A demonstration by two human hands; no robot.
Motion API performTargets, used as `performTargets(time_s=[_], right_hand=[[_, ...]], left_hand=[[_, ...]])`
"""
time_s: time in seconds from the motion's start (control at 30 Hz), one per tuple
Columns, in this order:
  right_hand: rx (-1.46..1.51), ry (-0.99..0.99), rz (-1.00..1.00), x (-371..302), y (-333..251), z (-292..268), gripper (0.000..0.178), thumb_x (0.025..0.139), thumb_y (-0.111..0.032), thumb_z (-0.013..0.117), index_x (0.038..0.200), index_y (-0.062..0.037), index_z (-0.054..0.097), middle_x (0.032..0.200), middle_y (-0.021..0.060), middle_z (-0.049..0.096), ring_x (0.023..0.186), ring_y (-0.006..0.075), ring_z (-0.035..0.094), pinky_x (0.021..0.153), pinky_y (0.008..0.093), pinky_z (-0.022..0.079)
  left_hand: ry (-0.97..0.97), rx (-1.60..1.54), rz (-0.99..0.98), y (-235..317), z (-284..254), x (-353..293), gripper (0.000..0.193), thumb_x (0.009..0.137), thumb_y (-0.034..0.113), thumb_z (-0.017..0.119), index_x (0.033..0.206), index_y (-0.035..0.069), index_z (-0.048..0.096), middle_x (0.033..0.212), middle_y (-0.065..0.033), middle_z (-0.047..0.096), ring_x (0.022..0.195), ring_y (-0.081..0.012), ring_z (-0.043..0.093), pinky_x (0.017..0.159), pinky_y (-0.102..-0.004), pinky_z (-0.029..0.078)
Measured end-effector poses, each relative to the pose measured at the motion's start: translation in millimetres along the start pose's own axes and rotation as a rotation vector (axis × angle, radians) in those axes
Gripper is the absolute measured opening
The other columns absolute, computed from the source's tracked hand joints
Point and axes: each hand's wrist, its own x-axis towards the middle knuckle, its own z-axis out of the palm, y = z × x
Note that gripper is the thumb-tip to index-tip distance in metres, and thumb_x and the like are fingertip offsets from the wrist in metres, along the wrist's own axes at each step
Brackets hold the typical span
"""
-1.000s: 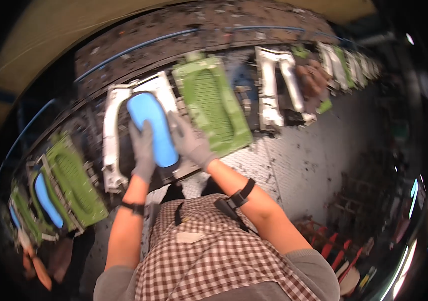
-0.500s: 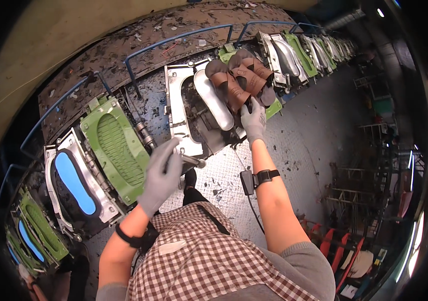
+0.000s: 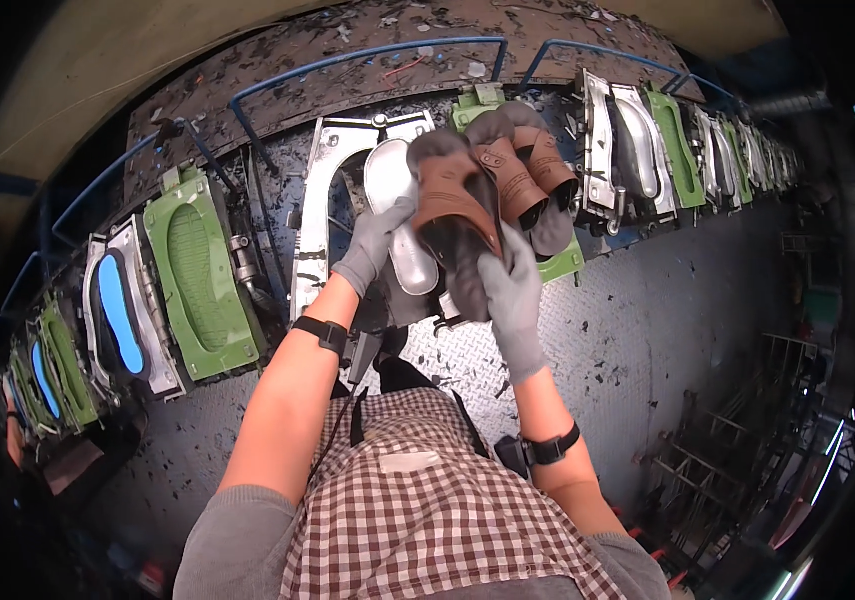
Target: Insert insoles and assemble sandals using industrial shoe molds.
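A brown sandal (image 3: pixel 452 195) with a dark grey sole is lifted over the machine in front of me. My right hand (image 3: pixel 515 300), in a grey glove, closes on its near right edge. Beside its left edge is my gloved left hand (image 3: pixel 375 245), fingers stretched toward the sandal over a silvery foot-shaped last (image 3: pixel 412 262). Whether those fingertips touch the sandal cannot be made out. Two more brown sandals (image 3: pixel 512 185) (image 3: pixel 550 165) rest just to the right, on a green mould (image 3: pixel 559 262). The pale metal mould frame (image 3: pixel 312 215) stands left of the last.
Left of my hands are an open green sole mould (image 3: pixel 197 275) and a metal mould with a blue insole (image 3: pixel 119 310). More moulds (image 3: pixel 637 150) continue rightward. A blue rail (image 3: pixel 367 65) runs behind. Another person's arm (image 3: pixel 13 430) shows at far left. Scraps litter the metal floor (image 3: pixel 587 345).
My right hand has lifted one sandal from the group and brought it leftward and nearer. My left hand has moved right and forward, to the last and the sandal's edge. The view has shifted.
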Motion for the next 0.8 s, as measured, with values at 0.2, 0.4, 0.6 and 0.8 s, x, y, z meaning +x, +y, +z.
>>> performTargets(time_s=[0.2, 0.4, 0.6, 0.8], right_hand=[[-0.829, 0.166, -0.402, 90, -2, 40, 0.04, 0.089, -0.017, 0.063, 0.129, -0.0183, 0.066, 0.109, 0.012, 0.066, 0.097, 0.0341, 0.068, 0.083, 0.0438, 0.054], [-1.048, -0.846, -0.405, 57, 14, 93, 0.036, 0.092, -0.026, 0.063, 0.129, -0.022, 0.063, 0.115, 0.0114, 0.067, 0.106, 0.0342, 0.068, 0.088, 0.0469, 0.054], [-0.974, -0.459, -0.442, 88, 50, 105, 0.026, 0.092, -0.019, 0.06, 0.118, -0.0167, 0.059, 0.112, 0.0161, 0.069, 0.095, 0.0383, 0.071, 0.083, 0.0506, 0.056], [-1.077, -0.879, -0.205, 11, 31, 79, 0.029, 0.092, -0.022, 0.061, 0.118, -0.0119, 0.057, 0.108, 0.0179, 0.071, 0.096, 0.0399, 0.069, 0.087, 0.048, 0.053]], left_hand=[[0.163, 0.039, 0.079, -16, 18, -56, 0.043, 0.088, 0.019, 0.078, 0.123, -0.005, 0.067, 0.103, -0.0039, 0.072, 0.086, -0.0115, 0.067, 0.078, -0.0274, 0.055], [0.111, 0.052, 0.026, -24, 3, -85, 0.057, 0.089, 0.013, 0.078, 0.139, -0.001, 0.054, 0.127, -0.0074, 0.067, 0.109, -0.0142, 0.065, 0.093, -0.0308, 0.055], [-0.037, 0.312, -0.479, -58, 21, -148, 0.074, 0.092, 0.024, 0.075, 0.151, 0.005, 0.034, 0.109, -0.0097, 0.07, 0.074, -0.0162, 0.07, 0.064, -0.0312, 0.06], [0.076, 0.196, -0.481, -83, 30, -157, 0.038, 0.097, 0.023, 0.069, 0.126, 0.002, 0.056, 0.074, -0.0059, 0.066, 0.048, -0.0173, 0.061, 0.043, -0.0313, 0.053]])
